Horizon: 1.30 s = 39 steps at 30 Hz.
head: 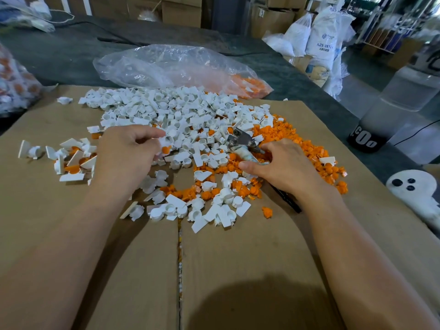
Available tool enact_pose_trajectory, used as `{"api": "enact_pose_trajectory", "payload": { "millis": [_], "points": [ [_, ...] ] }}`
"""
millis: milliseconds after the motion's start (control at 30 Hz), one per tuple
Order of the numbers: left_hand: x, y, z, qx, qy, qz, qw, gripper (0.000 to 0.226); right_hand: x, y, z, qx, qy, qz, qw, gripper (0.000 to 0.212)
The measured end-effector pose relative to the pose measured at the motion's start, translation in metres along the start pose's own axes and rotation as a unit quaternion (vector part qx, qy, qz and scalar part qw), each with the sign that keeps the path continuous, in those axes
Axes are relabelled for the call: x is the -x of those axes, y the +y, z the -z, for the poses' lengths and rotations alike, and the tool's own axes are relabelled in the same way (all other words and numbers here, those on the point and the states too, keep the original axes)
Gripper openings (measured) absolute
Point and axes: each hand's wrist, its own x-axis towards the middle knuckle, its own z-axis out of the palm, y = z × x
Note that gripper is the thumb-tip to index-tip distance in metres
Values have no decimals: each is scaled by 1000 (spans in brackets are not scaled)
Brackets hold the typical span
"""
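- Cardboard sheet (238,270) at the bottom of the frame served as the work surface. Its ctr seam (179,258) ran up toward the parts, w/ small bits caught in the gap.
- Left hand (126,151), left of ctr: fingers and thumb were curled and pinched a small white piece (164,142) at the near edge of the white parts pile (171,110). An orange bit lay just below the fingertips. Whether it was joined to the piece could not be told.
- Right hand (281,167), right of ctr: fingers were wrapped over the taped handle of a metal tool (242,141), thumb beneath. The tool head pointed up-left, toward the pinched piece.
- Judged reason: the tool was kept low among the parts so each piece could reach it w/ min. travel.
- Orange parts (297,144) lay right of ctr, just beside the tool, and white stock lay at upper ctr. Both were within reach, prob. for fitting as pairs.
- Side group (71,158) at the left of the frame held white pieces w/ orange and sat apart from the main pile. These were poss. finished units.
- Black hose (285,198) ran from under the right wrist toward lower right and was prob. the tool's feed line.
- Clear plastic bag (176,65) lay at upper ctr, touching the heap, w/ orange stock left inside. It was judged to be the supply source.
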Motion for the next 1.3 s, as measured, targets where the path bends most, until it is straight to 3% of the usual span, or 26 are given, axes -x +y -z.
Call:
{"api": "enact_pose_trajectory", "payload": {
  "millis": [167, 400, 500, 600, 767, 900, 1000, 1133, 1300],
  "points": [
    [-5, -4, 12, -102, 78, -18, 991, 27, 0, 0, 0, 0, -5, 2, 1000, 80],
    [-7, -3, 14, -259, 47, 3, 965, 30, 0, -1, 1, 10, -10, 2, 1000, 78],
    [-5, -1, 12, -291, 36, -34, 955, 28, 1, 0, 0, 11, -12, 2, 1000, 81],
    [1, 1, 5, -312, -17, -88, 946, 18, 1, -1, 1, 10, -9, 1, 1000, 81],
    [6, -1, -2, -388, -126, -94, 908, 13, 2, -1, 3, -5, 18, 12, 1000, 74],
    [4, -4, -2, -373, -124, -112, 913, 12, 7, -7, 10, -80, 100, 49, 991, 60],
    [5, -6, -4, -314, -100, -151, 932, 9, 16, -16, 17, -167, 135, 107, 971, 27],
    [12, 5, -8, -84, -66, -132, 985, 5, 25, -24, 19, -168, 18, 155, 973, 15],
    [24, 15, -13, 117, -143, -42, 982, 20, 24, -24, 20, -96, -59, 163, 980, 6]
  ]
}}
